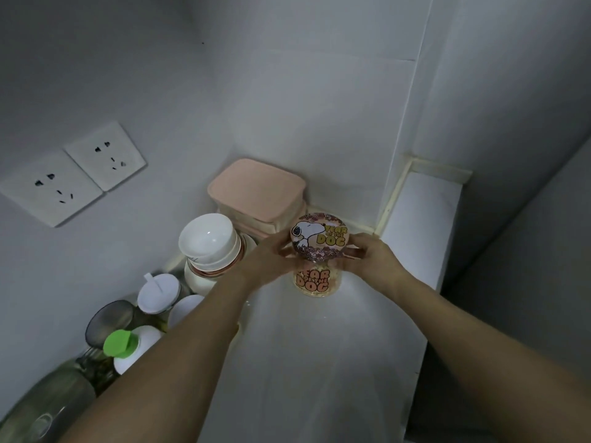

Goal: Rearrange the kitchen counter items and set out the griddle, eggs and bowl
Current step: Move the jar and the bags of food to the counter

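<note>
Jar [315, 276] with a cartoon dog lid sits at the centre of the frame on the white counter [319, 362], held from both sides: the left hand [265, 262] and the right hand [372, 255] curl their fingers around it under the lid. Just left of it stands a stack of white bowls [209, 243]; behind it, pink-lidded boxes [256, 190] fill the corner. Bottles [128, 346] crowd the lower left.

Jar [315, 276]: clear glassy body, printed lid with slight sheen. Stacked bowls [209, 243]: glossy white ceramic look. Pink containers [257, 190]: matt plastic lids. Surface [303, 362]: smooth pale, faint sheen. Wall sockets [73, 174]: smooth white plastic. Bottle cap [119, 343]: bright green plastic. Walls: smooth, matt.
</note>
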The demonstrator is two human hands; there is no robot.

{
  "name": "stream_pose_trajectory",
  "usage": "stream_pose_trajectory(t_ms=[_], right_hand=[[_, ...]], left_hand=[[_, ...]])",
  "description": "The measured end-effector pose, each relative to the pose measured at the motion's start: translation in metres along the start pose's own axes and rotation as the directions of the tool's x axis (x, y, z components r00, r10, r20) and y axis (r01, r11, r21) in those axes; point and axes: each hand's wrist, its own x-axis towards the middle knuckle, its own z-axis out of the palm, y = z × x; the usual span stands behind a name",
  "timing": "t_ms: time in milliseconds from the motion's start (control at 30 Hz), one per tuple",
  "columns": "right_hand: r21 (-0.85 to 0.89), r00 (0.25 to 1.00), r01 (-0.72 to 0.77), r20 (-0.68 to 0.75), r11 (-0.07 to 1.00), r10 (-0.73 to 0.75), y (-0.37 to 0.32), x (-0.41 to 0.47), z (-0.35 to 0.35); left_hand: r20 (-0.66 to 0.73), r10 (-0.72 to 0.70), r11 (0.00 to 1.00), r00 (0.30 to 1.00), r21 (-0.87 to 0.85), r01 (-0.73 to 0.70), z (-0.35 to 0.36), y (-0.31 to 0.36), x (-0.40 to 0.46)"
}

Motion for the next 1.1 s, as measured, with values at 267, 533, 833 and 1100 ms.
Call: stream_pose_trajectory(t_ms=[267, 533, 833, 1100], right_hand=[[-0.074, 1.000, 0.001, 0.019, 0.997, 0.000, 0.000, 0.026, -0.016], [-0.006, 0.990, -0.135, 0.034, 0.991, 0.135, 0.007, 0.047, -0.025], [0.039, 0.983, -0.181, -0.019, 0.983, 0.182, 0.023, 0.077, -0.020], [0.190, 0.977, -0.200, -0.032, 0.961, 0.210, 0.017, 0.091, -0.016]], left_hand=[[-0.082, 0.021, 0.999, 0.996, -0.036, -0.024, 0.005, -0.018, 0.040], [-0.132, 0.076, 0.996, 0.988, -0.043, -0.082, 0.015, -0.029, 0.066], [-0.157, 0.046, 0.998, 0.986, -0.045, -0.054, 0.010, -0.039, 0.086], [-0.151, 0.055, 0.990, 0.987, -0.117, -0.074, 0.005, -0.046, 0.103]])
